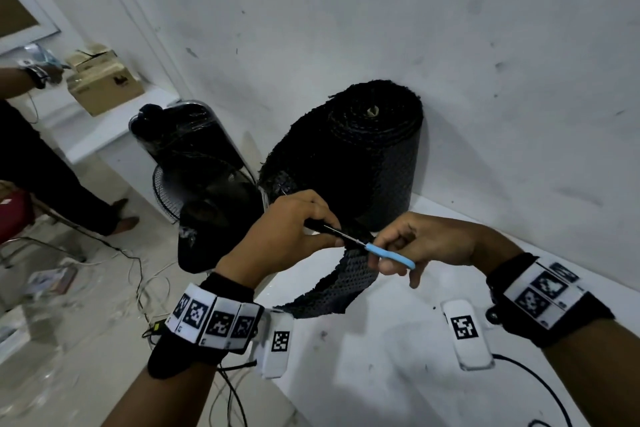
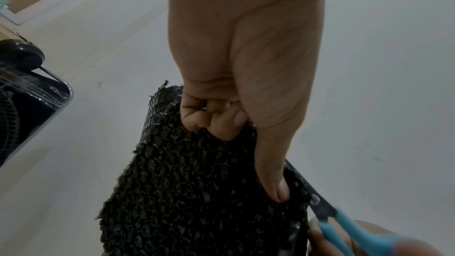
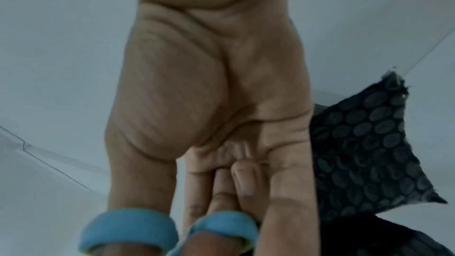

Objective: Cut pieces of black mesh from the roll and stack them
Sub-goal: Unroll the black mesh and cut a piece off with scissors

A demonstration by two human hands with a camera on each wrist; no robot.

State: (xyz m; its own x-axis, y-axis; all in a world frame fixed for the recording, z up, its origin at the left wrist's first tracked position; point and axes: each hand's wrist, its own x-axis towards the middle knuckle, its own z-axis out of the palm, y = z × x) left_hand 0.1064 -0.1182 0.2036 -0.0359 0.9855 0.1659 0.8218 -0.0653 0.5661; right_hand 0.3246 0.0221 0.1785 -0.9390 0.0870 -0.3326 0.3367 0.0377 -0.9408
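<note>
A big roll of black mesh (image 1: 363,149) stands upright on the white table (image 1: 398,374) against the wall. Its loose end (image 1: 332,288) hangs forward between my hands. My left hand (image 1: 294,232) pinches the mesh's upper edge, thumb pressed on the sheet (image 2: 209,192) and fingers curled behind it. My right hand (image 1: 415,246) holds blue-handled scissors (image 1: 388,253), thumb and fingers through the blue loops (image 3: 167,229). The blades (image 2: 317,201) lie against the mesh edge just right of my left thumb. A corner of mesh (image 3: 364,153) shows beside the right hand.
A black floor fan (image 1: 204,191) and a dark wrapped object (image 1: 183,135) stand left of the roll. Cardboard boxes (image 1: 104,80) sit on a low ledge. Another person (image 1: 41,149) stands at the far left. Cables (image 1: 138,270) trail over the floor.
</note>
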